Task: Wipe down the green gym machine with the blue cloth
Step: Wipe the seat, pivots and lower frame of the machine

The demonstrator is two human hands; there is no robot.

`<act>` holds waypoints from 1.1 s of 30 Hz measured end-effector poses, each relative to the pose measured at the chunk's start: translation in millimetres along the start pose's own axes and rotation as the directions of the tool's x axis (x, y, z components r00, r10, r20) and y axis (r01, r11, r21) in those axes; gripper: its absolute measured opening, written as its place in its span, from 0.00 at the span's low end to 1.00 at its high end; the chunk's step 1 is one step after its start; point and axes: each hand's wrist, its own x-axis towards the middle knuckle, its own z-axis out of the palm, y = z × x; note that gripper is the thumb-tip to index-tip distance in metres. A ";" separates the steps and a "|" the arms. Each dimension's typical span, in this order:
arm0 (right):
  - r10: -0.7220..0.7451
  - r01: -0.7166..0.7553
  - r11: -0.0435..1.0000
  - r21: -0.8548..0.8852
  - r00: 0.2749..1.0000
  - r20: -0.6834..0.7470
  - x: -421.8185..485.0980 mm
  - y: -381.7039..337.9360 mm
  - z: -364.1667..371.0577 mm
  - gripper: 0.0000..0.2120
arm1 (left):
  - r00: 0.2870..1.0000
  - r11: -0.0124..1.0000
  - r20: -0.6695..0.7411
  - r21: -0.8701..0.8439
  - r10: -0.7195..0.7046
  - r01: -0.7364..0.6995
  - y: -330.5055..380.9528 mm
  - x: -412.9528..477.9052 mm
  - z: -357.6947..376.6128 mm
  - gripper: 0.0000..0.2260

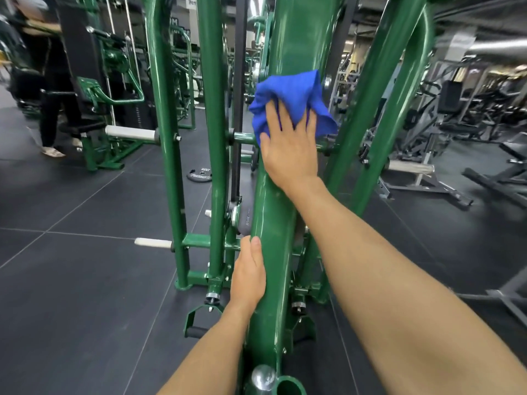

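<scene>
The fingers of the right hand are spread and nearly straight, pressing the blue cloth flat against the front of the green machine. The cloth is bunched above and around the fingertips, with folds spilling out to both sides of them. Whether any fingertip hooks into a fold cannot be told. The palm lies on the bare post just below the cloth.

Lower on the same post, the left hand rests against its left edge. Its fingers are straight and point up along the metal, with the thumb laid on the front face. It holds nothing.

Just above those left fingertips a grey pad sits against the post. To their left a white peg sticks out from a thinner green upright. Below the left wrist a black-gripped handle hangs near the dark tiled floor. Farther left of the right fingers, a weight plate lies on the floor. Beyond it, a person stands by another green machine.
</scene>
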 end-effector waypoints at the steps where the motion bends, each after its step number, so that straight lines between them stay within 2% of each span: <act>1: -0.014 0.014 1.000 -0.003 1.000 0.016 -17.3 -3.1 7.3 0.27 | 1.000 1.000 0.006 -0.002 -0.008 0.008 -0.2 0.5 0.5 0.18; 4: -0.089 0.091 0.996 -0.002 0.980 0.176 -56.0 -0.5 20.3 0.27 | 1.000 1.000 0.009 -0.021 -0.017 0.017 2.4 3.2 -0.6 0.19; 6: -0.089 0.091 0.996 -0.001 0.976 0.200 -44.8 7.3 17.3 0.27 | 1.000 1.000 0.011 -0.003 -0.010 0.010 6.0 3.7 -0.5 0.19; 11: -0.100 0.101 0.995 -0.014 0.994 0.048 9.1 14.4 -10.8 0.28 | 1.000 1.000 0.007 0.013 -0.012 0.012 4.1 0.9 -2.8 0.18; 16: 0.008 -0.008 1.000 -0.001 1.000 0.018 100.2 16.6 -60.3 0.32 | 1.000 0.999 0.020 0.044 -0.003 0.002 0.1 2.2 -2.7 0.19; 19: 0.013 -0.013 1.000 0.005 1.000 0.021 122.4 22.6 -73.0 0.32 | 1.000 0.999 0.025 0.039 0.003 -0.004 2.6 1.4 -4.0 0.19; 24: -0.023 0.017 0.998 0.067 0.995 0.093 58.8 12.1 -34.5 0.30 | 1.000 1.000 0.029 0.016 0.006 -0.006 3.6 0.1 -4.9 0.19; 28: -0.027 0.012 0.989 0.148 0.995 0.098 -10.6 7.0 4.3 0.27 | 1.000 1.000 0.025 -0.003 -0.003 0.004 0.5 2.0 -3.4 0.19; 33: -0.034 0.007 0.986 0.165 0.986 0.161 -57.2 -1.9 25.6 0.26 | 0.999 1.000 0.027 -0.015 -0.027 0.027 -0.8 4.0 -2.0 0.18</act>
